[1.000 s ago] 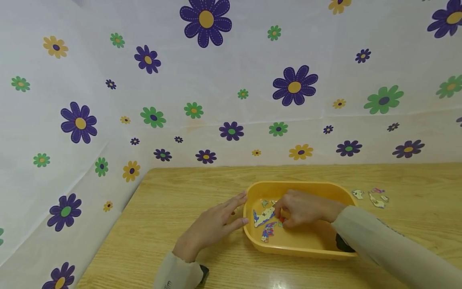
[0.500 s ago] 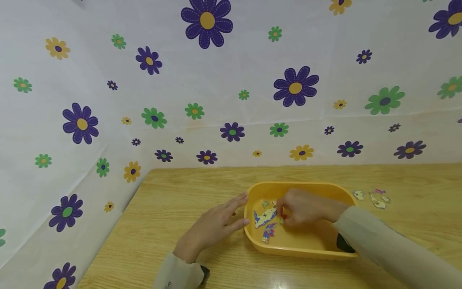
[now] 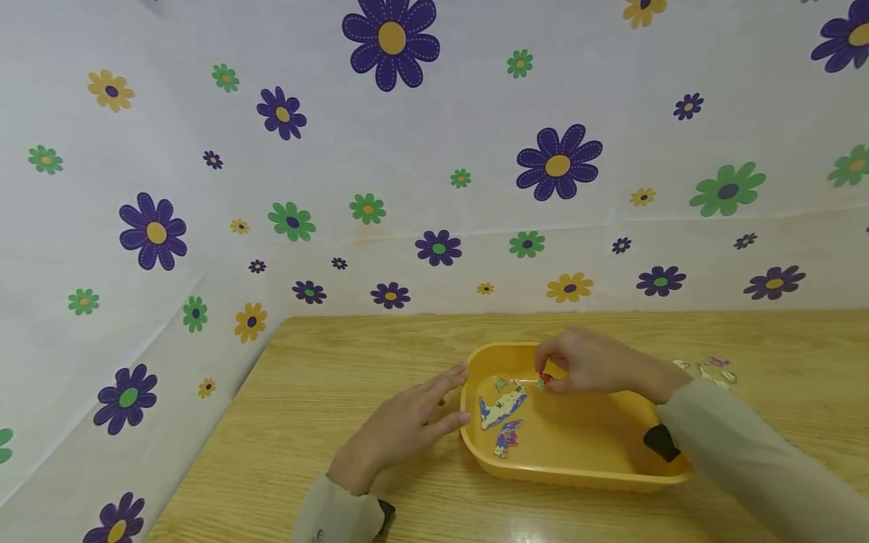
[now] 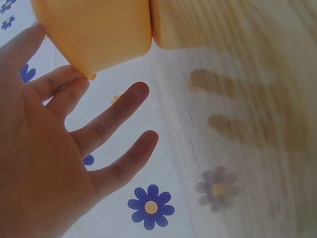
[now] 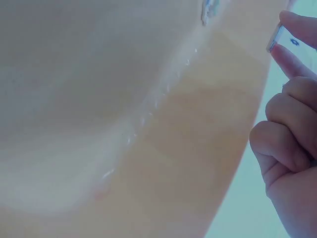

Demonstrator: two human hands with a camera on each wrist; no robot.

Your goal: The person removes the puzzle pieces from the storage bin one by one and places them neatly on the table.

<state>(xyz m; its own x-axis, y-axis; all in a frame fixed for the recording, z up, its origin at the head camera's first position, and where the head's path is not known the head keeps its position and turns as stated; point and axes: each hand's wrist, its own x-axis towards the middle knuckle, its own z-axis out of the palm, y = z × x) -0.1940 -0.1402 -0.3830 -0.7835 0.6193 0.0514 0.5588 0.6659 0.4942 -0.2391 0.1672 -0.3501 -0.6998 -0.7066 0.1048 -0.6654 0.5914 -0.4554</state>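
Note:
My right hand (image 3: 604,366) pinches a small red and green flat puzzle piece (image 3: 544,379) between thumb and forefinger, above the back part of a yellow plastic tub (image 3: 577,477). In the right wrist view the piece (image 5: 275,37) is seen edge-on, and the other fingers (image 5: 275,144) are curled in. At the tub's left end, my left hand (image 3: 397,426) touches the rim with fingers spread. Inside the tub lie a cream and blue piece (image 3: 502,408), a purple and pink piece (image 3: 508,438) and a small greenish piece (image 3: 500,385).
Right of the tub several loose pieces (image 3: 729,376) lie on the wooden table (image 3: 353,354), partly hidden by the right forearm. A white flower-print cloth (image 3: 407,151) hangs behind the table and along its left side.
My right hand has lifted the red and green piece from the tub floor and moved it up, back and to the right. My left hand has stayed at the rim.

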